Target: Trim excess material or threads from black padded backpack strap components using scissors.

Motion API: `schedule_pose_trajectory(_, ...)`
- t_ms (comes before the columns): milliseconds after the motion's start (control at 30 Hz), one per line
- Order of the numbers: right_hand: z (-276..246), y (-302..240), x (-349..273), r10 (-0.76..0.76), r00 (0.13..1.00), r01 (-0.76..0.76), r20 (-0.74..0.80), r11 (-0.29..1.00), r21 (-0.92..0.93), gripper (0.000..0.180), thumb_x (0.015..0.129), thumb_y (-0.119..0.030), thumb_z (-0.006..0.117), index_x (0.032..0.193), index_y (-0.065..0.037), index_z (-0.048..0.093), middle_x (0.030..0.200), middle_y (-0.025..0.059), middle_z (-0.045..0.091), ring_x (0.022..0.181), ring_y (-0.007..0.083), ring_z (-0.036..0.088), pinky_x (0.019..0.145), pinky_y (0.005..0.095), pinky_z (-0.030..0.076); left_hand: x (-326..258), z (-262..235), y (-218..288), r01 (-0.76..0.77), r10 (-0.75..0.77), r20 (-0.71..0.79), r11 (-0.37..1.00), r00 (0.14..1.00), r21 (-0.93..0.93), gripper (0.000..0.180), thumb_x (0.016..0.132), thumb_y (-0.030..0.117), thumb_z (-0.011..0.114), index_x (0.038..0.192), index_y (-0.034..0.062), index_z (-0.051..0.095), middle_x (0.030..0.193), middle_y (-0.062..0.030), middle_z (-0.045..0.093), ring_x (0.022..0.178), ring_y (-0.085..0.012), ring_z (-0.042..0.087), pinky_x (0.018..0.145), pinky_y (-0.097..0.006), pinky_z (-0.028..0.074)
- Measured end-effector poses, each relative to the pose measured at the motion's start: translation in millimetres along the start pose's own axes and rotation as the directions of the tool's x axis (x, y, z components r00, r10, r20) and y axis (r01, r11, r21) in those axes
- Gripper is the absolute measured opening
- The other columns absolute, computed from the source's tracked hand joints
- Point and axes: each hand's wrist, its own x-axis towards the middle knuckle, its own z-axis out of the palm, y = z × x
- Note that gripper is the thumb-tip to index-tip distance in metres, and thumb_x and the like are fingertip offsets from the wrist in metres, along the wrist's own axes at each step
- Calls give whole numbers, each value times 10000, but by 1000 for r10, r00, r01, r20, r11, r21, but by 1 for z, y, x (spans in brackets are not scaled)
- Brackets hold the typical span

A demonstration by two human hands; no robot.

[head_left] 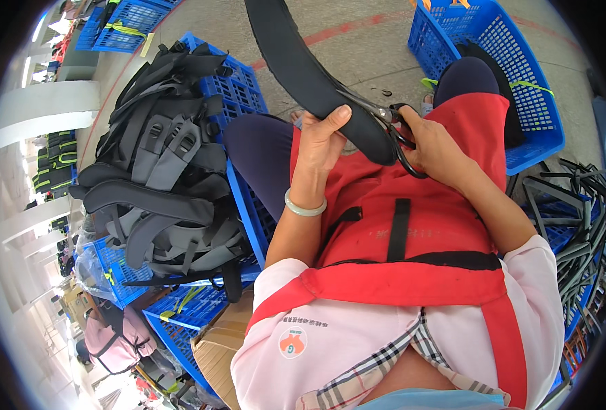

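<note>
My left hand [322, 140], with a pale bangle at its wrist, grips a curved black padded strap [289, 58] near its lower end, thumb on top. The strap's other end runs up past the upper edge of the picture. My right hand [431, 145] is closed on the black handles of a pair of scissors [379, 112]. Their metal blades point up and left, lying at the strap's right edge just beyond my left thumb. I cannot tell whether the blades touch or cut anything. Over my lap lies a red apron [364, 205].
On my left, a heap of black and grey padded straps [159, 184] overflows a blue crate [245, 212]. Another blue crate [542, 130] holding dark material stands at upper right. Grey and black frame-like pieces [569, 225] lie piled at right. A cardboard box [217, 348] sits at lower left.
</note>
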Motion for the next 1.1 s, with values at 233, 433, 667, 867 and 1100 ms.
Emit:
schedule_pose_trajectory(233,3,-1,-4,-51,997,54,-53,996,66,463,767,-133,691,1135,-30,429,859,220,615,836,421,609,700,458,477,-1,4,0,18,-19,-43,999,999,-28,193,805,41,725,981,57,648,918,-37,666,847,-169,646,786,-321,533)
schedule_pose_trajectory(433,-12,2,-10,-134,990,135,-42,991,21,591,719,-171,734,1194,-22,416,994,253,593,932,434,588,763,447,481,-3,-4,-2,43,-44,-31,999,999,-34,214,799,30,728,993,57,642,915,-42,668,848,-176,648,791,-327,532)
schedule_pose_trajectory(667,3,4,-4,10,1000,-10,2,999,49,464,755,-116,704,1117,-13,434,832,215,618,823,417,615,682,448,481,-2,-2,-4,58,-58,-2,998,998,-37,234,804,14,719,1016,70,640,942,-46,668,870,-179,648,799,-337,534)
schedule_pose_trajectory(867,11,7,-2,14,999,-8,-29,982,189,269,835,-111,667,1006,-14,483,725,177,599,665,347,614,593,396,461,-1,-4,-5,69,-68,29,997,997,-46,230,813,17,711,1025,57,631,951,-51,664,889,-178,644,801,-333,534)
schedule_pose_trajectory(1100,1,1,-1,74,997,-43,2,560,828,264,859,-182,709,957,-12,532,727,4,538,636,66,486,544,260,391,-3,-6,-12,72,-72,16,997,997,9,276,821,65,710,1076,41,608,1044,-70,635,943,-196,620,842,-348,513)
